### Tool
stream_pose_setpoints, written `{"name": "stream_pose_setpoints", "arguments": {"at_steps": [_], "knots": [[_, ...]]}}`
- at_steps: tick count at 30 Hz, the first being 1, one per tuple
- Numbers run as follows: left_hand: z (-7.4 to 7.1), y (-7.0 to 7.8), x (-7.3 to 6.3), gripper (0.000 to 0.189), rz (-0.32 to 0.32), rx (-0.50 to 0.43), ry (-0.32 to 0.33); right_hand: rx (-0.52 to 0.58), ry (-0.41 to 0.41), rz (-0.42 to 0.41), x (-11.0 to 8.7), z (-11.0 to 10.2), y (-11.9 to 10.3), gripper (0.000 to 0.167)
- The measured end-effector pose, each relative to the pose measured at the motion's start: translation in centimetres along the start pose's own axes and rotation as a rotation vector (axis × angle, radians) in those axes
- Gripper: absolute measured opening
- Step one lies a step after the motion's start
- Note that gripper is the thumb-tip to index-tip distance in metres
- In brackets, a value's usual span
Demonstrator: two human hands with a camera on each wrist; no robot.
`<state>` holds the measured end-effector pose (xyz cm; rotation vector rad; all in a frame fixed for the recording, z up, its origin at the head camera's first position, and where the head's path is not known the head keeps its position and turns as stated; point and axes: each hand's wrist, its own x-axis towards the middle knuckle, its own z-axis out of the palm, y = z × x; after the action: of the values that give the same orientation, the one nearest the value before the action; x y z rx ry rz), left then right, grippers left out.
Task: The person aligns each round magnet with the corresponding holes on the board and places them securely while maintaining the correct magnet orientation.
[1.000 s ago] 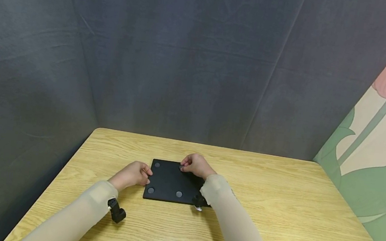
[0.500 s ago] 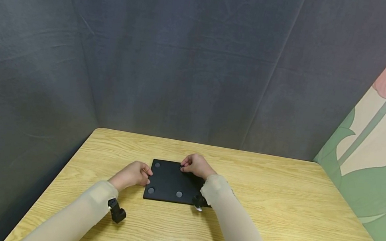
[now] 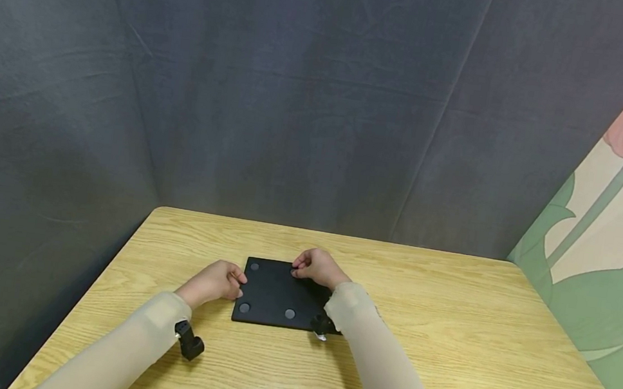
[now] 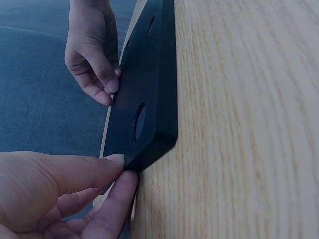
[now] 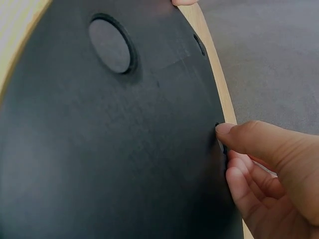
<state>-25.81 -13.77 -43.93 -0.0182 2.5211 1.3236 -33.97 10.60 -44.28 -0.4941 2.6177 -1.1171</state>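
A flat black rectangular panel (image 3: 273, 290) lies on the wooden table, with round grey discs (image 3: 290, 314) set into its upper face near the edges. At its left edge, my left hand (image 3: 214, 282) holds the panel by the side; in the left wrist view its thumb (image 4: 102, 172) and a finger meet at the panel's corner. My right hand (image 3: 319, 267) reaches over to the far edge and grips there, beside another disc. The right wrist view has the right thumb (image 5: 244, 134) on the rim by that disc, with the other fingers curled against the edge.
The wood-grain table (image 3: 474, 344) extends right and toward me. Behind and left of it hangs a dark grey cloth (image 3: 299, 102), and a floral print (image 3: 606, 269) stands at the right. Each wrist carries a small black camera (image 3: 189, 342).
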Motion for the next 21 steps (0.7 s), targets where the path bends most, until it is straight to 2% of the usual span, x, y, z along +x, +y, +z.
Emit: {"name": "stream_pose_setpoints", "arguments": {"at_steps": [6,11,21], "knots": [[0.0,0.0,0.0,0.023,-0.004,-0.002,-0.002,-0.013,0.010,-0.009,-0.3,0.0,0.0,0.012],[0.0,0.0,-0.1,0.023,-0.006,0.009,0.001,-0.013,0.020,-0.057,-0.7,0.0,-0.1,0.013],[0.0,0.3,-0.2,0.022,-0.008,0.014,0.000,0.014,0.039,-0.107,-2.6,-1.2,-0.6,0.017]]}}
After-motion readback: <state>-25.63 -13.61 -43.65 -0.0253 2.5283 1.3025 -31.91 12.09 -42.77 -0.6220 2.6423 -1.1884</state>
